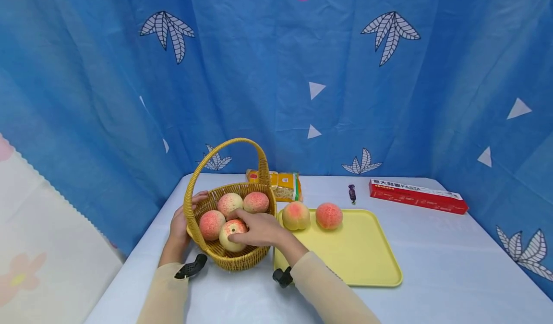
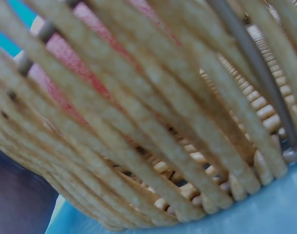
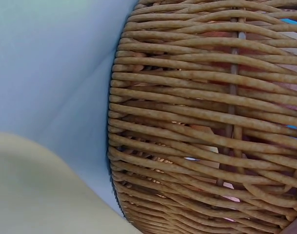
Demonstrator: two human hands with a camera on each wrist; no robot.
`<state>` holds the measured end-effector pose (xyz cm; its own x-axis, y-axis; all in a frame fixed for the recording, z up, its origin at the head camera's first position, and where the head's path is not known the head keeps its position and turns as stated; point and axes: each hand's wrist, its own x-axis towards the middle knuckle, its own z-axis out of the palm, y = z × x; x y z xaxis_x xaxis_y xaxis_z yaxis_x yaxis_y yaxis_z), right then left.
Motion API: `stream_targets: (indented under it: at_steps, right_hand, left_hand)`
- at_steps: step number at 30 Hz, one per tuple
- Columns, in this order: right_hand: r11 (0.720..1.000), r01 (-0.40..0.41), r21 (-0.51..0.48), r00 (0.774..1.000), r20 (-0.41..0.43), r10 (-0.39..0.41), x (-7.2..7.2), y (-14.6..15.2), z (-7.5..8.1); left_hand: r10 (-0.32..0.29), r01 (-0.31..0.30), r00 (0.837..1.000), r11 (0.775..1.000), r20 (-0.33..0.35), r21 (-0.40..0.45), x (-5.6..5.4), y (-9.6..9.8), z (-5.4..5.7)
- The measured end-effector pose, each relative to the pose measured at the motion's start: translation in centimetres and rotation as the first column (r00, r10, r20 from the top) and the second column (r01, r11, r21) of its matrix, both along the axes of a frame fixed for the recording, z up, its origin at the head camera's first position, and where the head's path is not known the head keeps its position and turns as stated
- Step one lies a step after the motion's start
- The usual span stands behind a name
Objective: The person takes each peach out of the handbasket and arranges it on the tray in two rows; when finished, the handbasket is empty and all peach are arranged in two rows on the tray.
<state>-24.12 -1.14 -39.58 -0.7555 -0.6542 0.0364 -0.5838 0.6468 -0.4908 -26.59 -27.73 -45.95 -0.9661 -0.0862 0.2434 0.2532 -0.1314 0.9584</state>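
Note:
In the head view a wicker basket (image 1: 239, 264) with a tall arched handle stands on the table. My left hand (image 1: 180, 224) holds its left side, with the fingers at the rim; the thumb is not clear. My right hand (image 1: 259, 228) reaches in over the near right rim and grips a pale peach with a red top (image 1: 230, 240), thumb on the near side. Also inside are a red-speckled peach (image 1: 211, 225), a paler peach (image 1: 230, 203) and a pink peach (image 1: 256, 202). Both wrist views show mostly wicker wall (image 2: 153, 112) (image 3: 202, 105), hiding the fingers.
Right of the basket lies a yellow tray (image 1: 358, 261) bearing a yellowish peach (image 1: 295, 216) and a red peach (image 1: 329, 216). Behind are a yellow pasta bag (image 1: 285, 185), a purple-wrapped candy (image 1: 352, 194) and a red pasta box (image 1: 416, 197). A blue curtain (image 1: 276, 74) hangs at the back.

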Motion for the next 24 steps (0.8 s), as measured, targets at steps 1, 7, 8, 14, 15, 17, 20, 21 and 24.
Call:
stream_targets:
  at_steps: [1,7,8,14,15,17,20,21,24]
  right_hand:
    - [1.000,-0.005,-0.008,1.000,-0.005,0.005,0.0,0.0,-0.1]
    - [0.995,-0.020,-0.099,1.000,0.004,0.021,0.0,0.3,-0.2]
    - [0.993,-0.017,-0.116,1.000,0.011,0.019,0.1,0.4,-0.1]
    - [0.978,-0.028,-0.205,0.999,0.031,0.035,0.0,0.7,-0.2]
    - [0.974,-0.036,-0.224,0.999,0.030,0.044,-0.1,0.8,-0.3]
    - [0.964,-0.049,-0.262,0.998,0.033,0.060,-0.2,0.9,-0.4]
    - [0.949,-0.056,-0.311,0.996,0.043,0.073,-0.3,1.0,-0.6]
    - [0.944,-0.052,-0.326,0.996,0.050,0.072,-0.3,1.0,-0.6]
    - [0.931,-0.031,-0.364,0.995,0.079,0.065,-0.3,1.1,-0.6]
  left_hand:
    - [0.001,-0.001,1.000,1.000,0.008,0.001,0.0,0.0,0.1]
    - [0.017,-0.016,0.999,1.000,0.032,-0.024,0.2,0.2,0.3]
    - [0.019,-0.018,0.999,0.999,0.027,-0.027,0.2,0.2,0.3]
    - [0.012,-0.012,1.000,0.999,0.003,-0.041,0.3,0.1,0.0]
    - [0.011,-0.011,1.000,0.999,0.000,-0.040,0.2,0.1,0.0]
    - [0.014,-0.014,1.000,0.999,0.002,-0.043,0.2,0.1,0.0]
    - [0.023,-0.022,1.000,0.999,0.011,-0.046,0.2,0.1,0.0]
    - [0.024,-0.023,1.000,0.999,0.016,-0.046,0.2,0.1,0.0]
    - [0.031,-0.029,0.999,0.998,0.030,-0.049,0.3,0.2,0.1]
